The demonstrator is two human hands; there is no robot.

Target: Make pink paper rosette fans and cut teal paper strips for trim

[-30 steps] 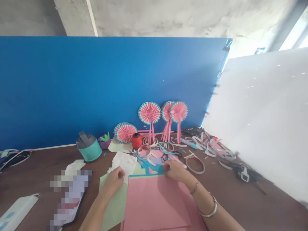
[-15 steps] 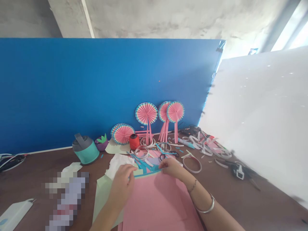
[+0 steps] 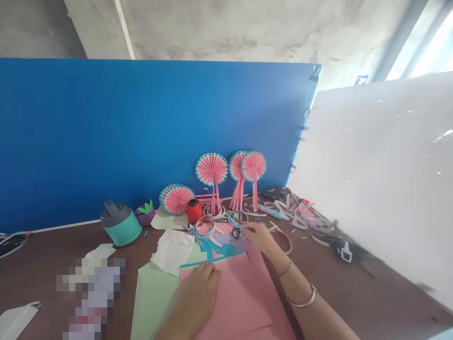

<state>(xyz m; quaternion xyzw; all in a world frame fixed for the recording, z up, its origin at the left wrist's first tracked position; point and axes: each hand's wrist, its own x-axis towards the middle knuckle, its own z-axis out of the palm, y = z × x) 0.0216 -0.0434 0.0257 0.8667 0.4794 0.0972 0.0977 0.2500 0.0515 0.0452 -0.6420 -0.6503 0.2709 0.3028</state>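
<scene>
My left hand (image 3: 200, 290) lies flat with fingers stretched over a pink paper sheet (image 3: 233, 293), which has a blue strip (image 3: 198, 263) along its far edge. More pink paper shows beneath it, at its right side. Beyond the sheet, my right hand (image 3: 260, 237) is over a pair of scissors, its fingers bent together at the handles. One dark finger loop (image 3: 235, 233) shows beside the fingertips; the hand hides the rest. A green paper sheet (image 3: 150, 293) extends to the left, with a crumpled white tissue (image 3: 173, 250) on its far part.
Pleated pink paper fans (image 3: 211, 168) stand along the blue partition (image 3: 141, 132). A red spool (image 3: 194, 211), tape rolls (image 3: 205, 226) and paper scraps crowd the middle. A teal pot with a grey lid (image 3: 122, 226) stands left; white strips (image 3: 300, 215) and a dark strap (image 3: 345, 251) lie right.
My left hand has come back from the far edge onto the middle of the pink sheet. My right hand has left that edge and moved away to the scissors. The top sheet now sits turned.
</scene>
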